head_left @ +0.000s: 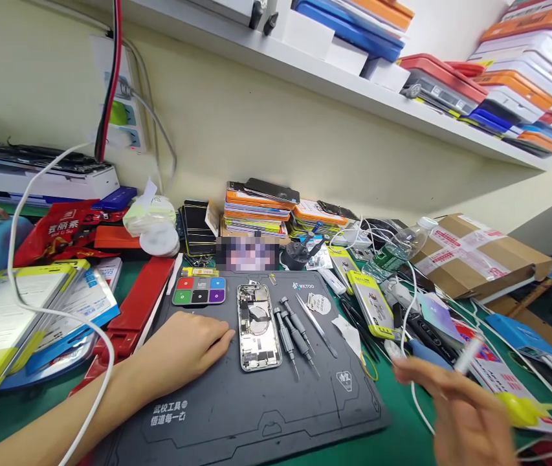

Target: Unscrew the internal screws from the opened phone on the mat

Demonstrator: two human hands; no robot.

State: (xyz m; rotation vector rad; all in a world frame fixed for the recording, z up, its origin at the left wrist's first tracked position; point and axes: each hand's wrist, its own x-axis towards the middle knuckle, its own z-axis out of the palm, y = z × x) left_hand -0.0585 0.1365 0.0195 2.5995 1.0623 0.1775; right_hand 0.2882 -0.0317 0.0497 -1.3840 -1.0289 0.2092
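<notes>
Seemingly for easy reach, screwdrivers (pixel 286 335) are lying right of an opened phone (pixel 261 343), the left hand (pixel 200 340) resting loose-fingered, apparently empty, the near right hand (pixel 470 408) grasping a white stick (pixel 470 353).

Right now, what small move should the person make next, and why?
Probably set the white stick down, clear of the opened phone. The right hand is occupied holding it, while the phone's insides lie exposed and the gray screwdrivers lie loose on the mat. The left hand rests beside the phone.
</notes>
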